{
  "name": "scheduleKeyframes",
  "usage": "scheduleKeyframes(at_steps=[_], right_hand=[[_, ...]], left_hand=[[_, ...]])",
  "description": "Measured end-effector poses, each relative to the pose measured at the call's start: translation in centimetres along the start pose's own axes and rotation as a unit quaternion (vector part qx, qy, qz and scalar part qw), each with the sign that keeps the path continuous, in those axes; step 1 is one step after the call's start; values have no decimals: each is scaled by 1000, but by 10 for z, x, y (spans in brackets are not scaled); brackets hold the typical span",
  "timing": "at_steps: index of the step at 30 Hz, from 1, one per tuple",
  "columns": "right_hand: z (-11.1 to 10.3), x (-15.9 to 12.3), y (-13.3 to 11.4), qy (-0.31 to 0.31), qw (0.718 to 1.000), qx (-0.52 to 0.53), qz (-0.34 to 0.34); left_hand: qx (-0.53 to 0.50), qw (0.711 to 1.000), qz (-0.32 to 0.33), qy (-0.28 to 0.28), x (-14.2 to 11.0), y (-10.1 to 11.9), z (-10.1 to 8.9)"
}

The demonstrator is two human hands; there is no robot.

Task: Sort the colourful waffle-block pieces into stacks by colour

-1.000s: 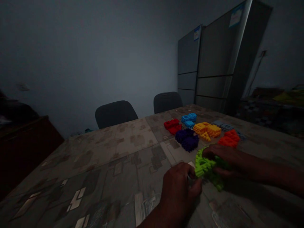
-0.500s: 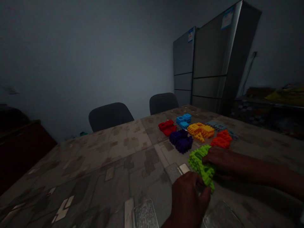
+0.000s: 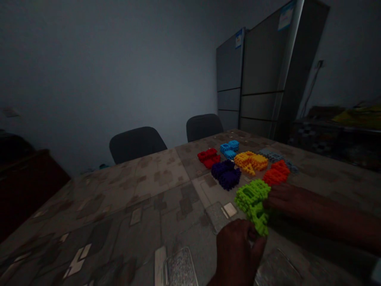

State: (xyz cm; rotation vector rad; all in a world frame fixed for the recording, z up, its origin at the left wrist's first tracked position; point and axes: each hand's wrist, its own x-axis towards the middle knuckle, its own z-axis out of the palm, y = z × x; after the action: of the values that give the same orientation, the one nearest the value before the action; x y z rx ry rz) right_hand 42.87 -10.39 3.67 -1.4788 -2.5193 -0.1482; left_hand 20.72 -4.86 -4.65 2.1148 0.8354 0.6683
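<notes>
Lime-green interlocking toy blocks (image 3: 251, 195) with toothed edges lie in a cluster at the right front of the table. My left hand (image 3: 238, 246) is closed, thumb and fingers pinching the near end of the green blocks. From the right, my right hand (image 3: 281, 198) has its fingers closed on the side of the same blocks; its fingertips are partly hidden. Just beyond sit dark purple blocks (image 3: 226, 174) and orange-red blocks (image 3: 276, 172).
Yellow blocks (image 3: 251, 160), red blocks (image 3: 209, 158), light blue blocks (image 3: 229, 149) and grey blocks (image 3: 272, 154) are grouped farther back on the patterned table (image 3: 143, 194). Two dark chairs (image 3: 137, 143) stand behind it, with a tall refrigerator (image 3: 262, 67) at the back right.
My right hand has shifted slightly right along the green blocks, uncovering more of their top. My left hand stays at the near end. The view has tilted slightly.
</notes>
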Motion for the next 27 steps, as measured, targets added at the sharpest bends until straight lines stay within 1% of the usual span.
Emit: scheduleKeyframes(at_steps=[2,4,9,13,17,20,23,27], right_hand=[[1,-6,-5,-2,998,44,41],[7,-13,-10,-13,993,77,84],[26,-23,-17,-47,984,98,140],[30,-22,-14,-49,982,94,153],[29,-20,-11,-30,983,93,155],[27,-20,-12,-20,981,111,159],[25,-19,-13,-27,977,116,178],[27,-18,-14,-41,974,112,195]], left_hand=[[-8,1000,0,-5,0,-1,1],[-12,1000,7,-14,-1,-3,2],[-6,999,25,-36,-3,-4,3],[16,998,38,-51,-5,-3,4],[25,995,82,-54,-7,-6,0],[25,992,118,-39,-10,-14,-3],[39,991,122,-28,-12,-19,-1],[73,986,137,-64,-7,-14,6]])
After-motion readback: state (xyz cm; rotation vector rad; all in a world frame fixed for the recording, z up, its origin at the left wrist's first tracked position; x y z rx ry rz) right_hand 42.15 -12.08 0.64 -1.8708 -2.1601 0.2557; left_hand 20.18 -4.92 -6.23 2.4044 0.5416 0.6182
